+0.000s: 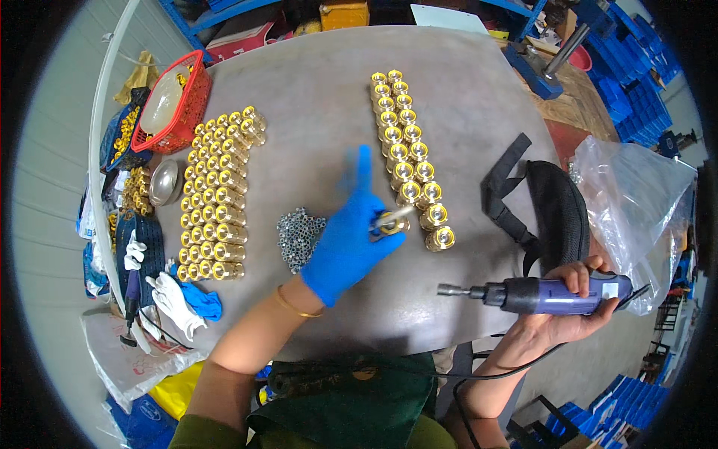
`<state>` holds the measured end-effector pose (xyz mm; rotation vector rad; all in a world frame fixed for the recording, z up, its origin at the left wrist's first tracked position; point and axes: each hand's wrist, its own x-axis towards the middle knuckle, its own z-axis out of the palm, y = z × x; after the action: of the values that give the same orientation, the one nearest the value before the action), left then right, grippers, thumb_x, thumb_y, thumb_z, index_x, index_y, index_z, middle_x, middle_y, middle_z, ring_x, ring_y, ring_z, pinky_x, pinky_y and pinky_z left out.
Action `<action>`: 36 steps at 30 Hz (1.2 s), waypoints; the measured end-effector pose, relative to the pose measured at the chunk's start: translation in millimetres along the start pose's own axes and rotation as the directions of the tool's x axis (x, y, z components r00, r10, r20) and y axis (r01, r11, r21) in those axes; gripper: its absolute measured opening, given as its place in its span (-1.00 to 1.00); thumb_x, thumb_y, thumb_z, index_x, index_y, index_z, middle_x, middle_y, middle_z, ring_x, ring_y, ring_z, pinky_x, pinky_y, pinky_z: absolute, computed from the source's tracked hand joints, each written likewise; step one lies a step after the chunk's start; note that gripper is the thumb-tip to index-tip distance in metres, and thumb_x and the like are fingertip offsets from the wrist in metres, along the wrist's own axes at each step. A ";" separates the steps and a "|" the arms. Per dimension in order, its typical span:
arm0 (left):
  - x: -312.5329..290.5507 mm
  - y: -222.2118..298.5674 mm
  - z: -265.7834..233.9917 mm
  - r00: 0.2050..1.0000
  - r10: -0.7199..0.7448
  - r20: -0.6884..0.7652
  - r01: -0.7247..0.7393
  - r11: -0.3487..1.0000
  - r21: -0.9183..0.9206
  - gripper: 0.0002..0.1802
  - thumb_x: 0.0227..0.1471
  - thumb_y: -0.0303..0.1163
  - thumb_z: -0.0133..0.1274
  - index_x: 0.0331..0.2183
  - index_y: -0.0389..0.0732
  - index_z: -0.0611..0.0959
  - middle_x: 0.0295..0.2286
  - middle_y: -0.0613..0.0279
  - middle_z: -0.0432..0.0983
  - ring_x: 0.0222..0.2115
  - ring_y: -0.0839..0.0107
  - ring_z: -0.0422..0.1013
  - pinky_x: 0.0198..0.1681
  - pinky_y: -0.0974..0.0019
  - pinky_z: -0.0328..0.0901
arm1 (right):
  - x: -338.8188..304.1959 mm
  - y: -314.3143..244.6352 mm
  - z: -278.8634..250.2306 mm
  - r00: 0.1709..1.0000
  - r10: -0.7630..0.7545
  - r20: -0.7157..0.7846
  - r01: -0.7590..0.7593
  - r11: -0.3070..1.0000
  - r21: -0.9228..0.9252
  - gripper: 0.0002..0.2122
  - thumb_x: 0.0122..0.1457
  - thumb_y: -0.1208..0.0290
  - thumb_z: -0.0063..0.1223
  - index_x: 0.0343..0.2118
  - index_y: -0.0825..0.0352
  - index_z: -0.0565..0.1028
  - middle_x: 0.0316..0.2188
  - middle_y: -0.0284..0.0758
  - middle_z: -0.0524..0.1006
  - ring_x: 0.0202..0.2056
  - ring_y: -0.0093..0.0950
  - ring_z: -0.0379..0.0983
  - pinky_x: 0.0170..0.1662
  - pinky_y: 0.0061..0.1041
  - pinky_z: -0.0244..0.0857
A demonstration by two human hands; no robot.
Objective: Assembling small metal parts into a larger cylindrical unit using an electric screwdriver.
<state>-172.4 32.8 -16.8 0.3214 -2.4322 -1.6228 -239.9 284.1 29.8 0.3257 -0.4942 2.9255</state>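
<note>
My left hand (345,243), in a blue glove, pinches a brass fitting (394,224) above the table. A pale, rod-like piece (395,215) lies across that fitting; its kind is unclear. One blue finger points up and away, slightly blurred. Bare and wrapped around a purple electric screwdriver (557,295), my right hand (580,299) is at the table's right front edge. The tool's socket tip (451,289) points left. Just beyond my left hand stands a double row of brass fittings (404,171). Beside its wrist lies a pile of small metal nuts (299,232).
A block of brass fittings (213,198) stands on the left of the grey table (321,97). Farther left are a red basket (196,97), a metal bowl (164,182) and white gloves (176,303). A black strapped pouch (557,209) and clear plastic bag (636,202) lie right.
</note>
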 end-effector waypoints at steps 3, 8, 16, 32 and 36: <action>14.4 -11.9 22.9 0.997 0.065 0.029 -0.067 0.996 0.065 0.04 -0.19 -0.53 0.11 0.15 -0.15 -0.24 -0.31 0.09 0.36 -0.41 0.39 0.36 -0.37 0.34 0.28 | -6.4 5.1 -2.4 0.999 0.048 -0.004 -0.048 0.999 -0.002 -0.63 -0.03 0.29 0.07 -0.25 0.40 0.25 -0.33 -0.17 0.36 -0.57 -0.61 0.29 -0.45 -0.64 0.28; 20.2 -6.7 30.7 0.984 0.178 0.015 -0.176 0.953 0.246 -0.07 -0.17 -0.42 0.12 0.15 -0.12 -0.07 -0.29 -0.05 0.33 -0.41 0.23 0.38 -0.36 0.26 0.28 | -7.7 6.2 -8.3 0.991 0.040 -0.130 -0.045 0.998 -0.040 -0.62 0.00 0.21 0.03 -0.21 0.35 0.25 -0.31 -0.23 0.35 -0.60 -0.62 0.19 -0.53 -0.68 0.15; 16.5 -8.9 5.2 0.984 0.120 -0.129 -0.120 0.993 0.007 -0.64 -0.02 -0.39 -0.03 -0.11 -0.13 0.48 -0.43 0.23 0.48 -0.49 0.42 0.36 -0.37 0.35 0.29 | -7.6 9.6 -7.7 0.988 0.140 -0.069 -0.141 0.990 -0.012 -0.62 -0.03 0.30 0.08 -0.24 0.41 0.25 -0.36 -0.22 0.34 -0.56 -0.59 0.23 -0.46 -0.66 0.25; -27.0 -116.2 -84.8 0.912 0.154 -0.380 0.077 0.846 0.528 -0.85 -0.18 -0.39 0.12 -0.44 -0.17 0.57 -0.55 0.10 0.40 -0.50 0.17 0.35 -0.43 0.23 0.27 | -13.9 27.4 -3.9 0.966 0.248 -0.071 -0.246 0.969 0.032 -0.60 0.00 0.28 0.06 -0.20 0.43 0.22 -0.34 -0.21 0.35 -0.54 -0.58 0.24 -0.44 -0.64 0.24; -26.8 -113.4 -80.0 0.867 0.246 -0.433 0.006 0.864 0.503 -0.89 -0.11 -0.44 0.05 -0.42 -0.20 0.56 -0.53 0.09 0.39 -0.51 0.15 0.33 -0.44 0.21 0.24 | -15.2 34.2 -2.3 0.963 0.259 -0.074 -0.256 0.965 0.045 -0.60 0.00 0.27 0.05 -0.21 0.43 0.22 -0.33 -0.22 0.33 -0.54 -0.58 0.24 -0.44 -0.64 0.24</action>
<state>-116.2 -72.4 -92.7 0.5578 -2.3495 -0.7167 -232.1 251.2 13.6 0.1576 -0.5086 3.1873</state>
